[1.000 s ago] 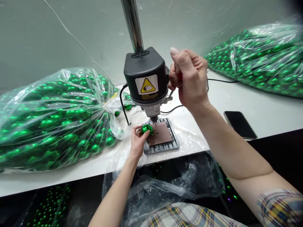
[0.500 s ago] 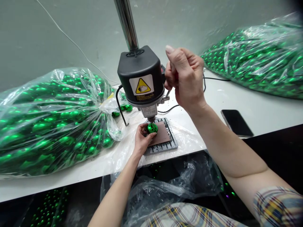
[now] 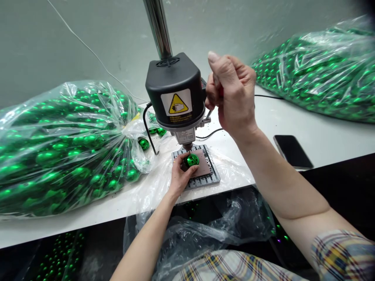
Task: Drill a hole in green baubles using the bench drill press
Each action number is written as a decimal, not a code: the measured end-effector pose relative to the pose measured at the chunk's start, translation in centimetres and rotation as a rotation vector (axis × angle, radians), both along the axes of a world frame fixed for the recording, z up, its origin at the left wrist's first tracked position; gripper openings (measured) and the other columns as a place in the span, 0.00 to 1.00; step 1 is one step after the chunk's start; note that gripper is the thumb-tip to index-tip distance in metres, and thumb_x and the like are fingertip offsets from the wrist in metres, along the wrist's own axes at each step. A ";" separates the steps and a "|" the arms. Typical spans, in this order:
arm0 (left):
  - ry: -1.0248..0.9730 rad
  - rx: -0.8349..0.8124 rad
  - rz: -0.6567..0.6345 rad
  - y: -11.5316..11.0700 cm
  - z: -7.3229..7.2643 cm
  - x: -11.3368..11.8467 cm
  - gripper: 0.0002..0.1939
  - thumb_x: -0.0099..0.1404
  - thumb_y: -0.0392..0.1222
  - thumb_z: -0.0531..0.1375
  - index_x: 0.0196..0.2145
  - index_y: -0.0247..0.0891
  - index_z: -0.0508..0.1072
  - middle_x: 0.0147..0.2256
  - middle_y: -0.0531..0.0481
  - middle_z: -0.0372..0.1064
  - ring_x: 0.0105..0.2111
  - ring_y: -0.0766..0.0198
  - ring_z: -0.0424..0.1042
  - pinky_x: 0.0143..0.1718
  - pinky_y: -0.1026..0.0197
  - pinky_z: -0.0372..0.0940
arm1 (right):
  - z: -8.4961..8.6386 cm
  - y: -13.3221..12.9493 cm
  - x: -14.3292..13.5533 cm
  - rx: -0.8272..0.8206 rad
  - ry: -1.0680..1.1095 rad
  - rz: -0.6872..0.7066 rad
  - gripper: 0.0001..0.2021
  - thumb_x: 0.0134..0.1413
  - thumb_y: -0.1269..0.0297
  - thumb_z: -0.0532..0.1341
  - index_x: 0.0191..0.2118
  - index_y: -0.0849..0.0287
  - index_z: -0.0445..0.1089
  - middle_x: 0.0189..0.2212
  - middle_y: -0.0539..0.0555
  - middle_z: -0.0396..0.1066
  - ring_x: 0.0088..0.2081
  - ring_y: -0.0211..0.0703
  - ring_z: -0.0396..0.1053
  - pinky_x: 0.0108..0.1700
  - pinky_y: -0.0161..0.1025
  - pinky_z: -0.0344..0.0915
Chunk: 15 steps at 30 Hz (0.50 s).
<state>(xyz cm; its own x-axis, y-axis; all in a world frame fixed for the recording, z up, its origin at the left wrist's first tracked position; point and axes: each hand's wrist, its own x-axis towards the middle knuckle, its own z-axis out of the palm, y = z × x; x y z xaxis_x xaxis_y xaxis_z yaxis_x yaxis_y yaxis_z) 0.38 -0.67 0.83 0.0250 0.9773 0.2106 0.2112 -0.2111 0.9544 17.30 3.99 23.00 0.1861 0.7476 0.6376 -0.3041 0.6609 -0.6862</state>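
My left hand grips a shiny green ball between thumb and fingers, on a pinkish-brown board atop the grey slotted base. Right above the ball is the chuck of a black drill press; a thin bit reaches down to the ball's top, and I cannot tell how deep it goes. Raised beside the machine head, my right hand is closed round the drill press lever, whose grip is mostly hidden by the fingers.
A clear bag of green balls lies left, with a few loose balls by its tied neck. Another bag lies back right. A phone rests near the table edge. Crumpled plastic film hangs in front; dark shavings dot the base.
My left hand has shifted the green ball slightly right, under the bit. The right hand keeps its grip on the lever, nearly unmoved. The view has shifted slightly.
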 end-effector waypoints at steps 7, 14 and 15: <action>-0.069 -0.025 -0.002 0.0 -0.3 0.5 0.28 0.56 0.45 0.74 0.52 0.41 0.72 0.48 0.45 0.73 0.49 0.56 0.74 0.52 0.54 0.68 | 0.0 -0.4 -0.2 0.020 0.026 -0.008 0.29 0.52 0.50 0.71 0.18 0.54 0.52 0.12 0.43 0.49 0.14 0.32 0.47 0.16 0.38 0.46; -0.095 -0.039 0.003 -0.1 0.2 0.6 0.27 0.54 0.44 0.75 0.49 0.40 0.71 0.46 0.44 0.74 0.48 0.55 0.74 0.52 0.53 0.68 | -3.0 -3.1 -0.4 0.170 0.035 -0.105 0.26 0.60 0.63 0.67 0.15 0.57 0.54 0.12 0.44 0.51 0.14 0.30 0.46 0.19 0.40 0.45; -0.091 -0.039 0.005 -0.1 0.2 0.6 0.27 0.54 0.43 0.75 0.49 0.40 0.71 0.47 0.44 0.74 0.49 0.55 0.74 0.52 0.53 0.68 | -3.6 -3.6 -0.3 0.180 0.034 -0.108 0.26 0.60 0.64 0.66 0.15 0.57 0.54 0.12 0.44 0.51 0.15 0.30 0.47 0.20 0.40 0.46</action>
